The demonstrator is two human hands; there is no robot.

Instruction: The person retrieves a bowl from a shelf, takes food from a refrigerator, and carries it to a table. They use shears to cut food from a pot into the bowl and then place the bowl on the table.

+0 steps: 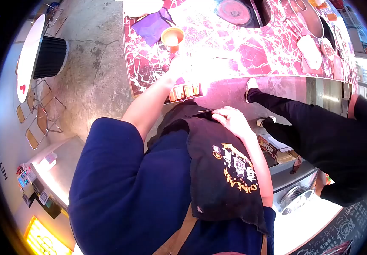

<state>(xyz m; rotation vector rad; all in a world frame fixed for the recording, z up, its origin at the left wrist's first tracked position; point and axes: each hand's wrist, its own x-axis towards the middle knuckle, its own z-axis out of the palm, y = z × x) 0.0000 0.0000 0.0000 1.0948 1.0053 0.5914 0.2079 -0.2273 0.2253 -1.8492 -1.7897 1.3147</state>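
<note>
Bright glare washes out my left hand (pixel 180 66), which reaches over the red marbled table (pixel 251 53) just below an orange cup (pixel 172 37). Its fingers cannot be made out, nor whether it touches the cup. Beside the cup lies a purple cloth (pixel 153 26). At waist height, my right hand (pixel 231 119) has its fingers curled on the upper edge of the black apron (pixel 224 170), where a dark flap sticks out to the left.
Another person in black clothes (pixel 319 127) stands at the right, by the table. A round pan (pixel 234 12) is set into the tabletop. Left are a white round table (pixel 29 57) and folding chairs (pixel 42 121). Boxes (pixel 272 148) and a metal bowl (pixel 296 199) sit lower right.
</note>
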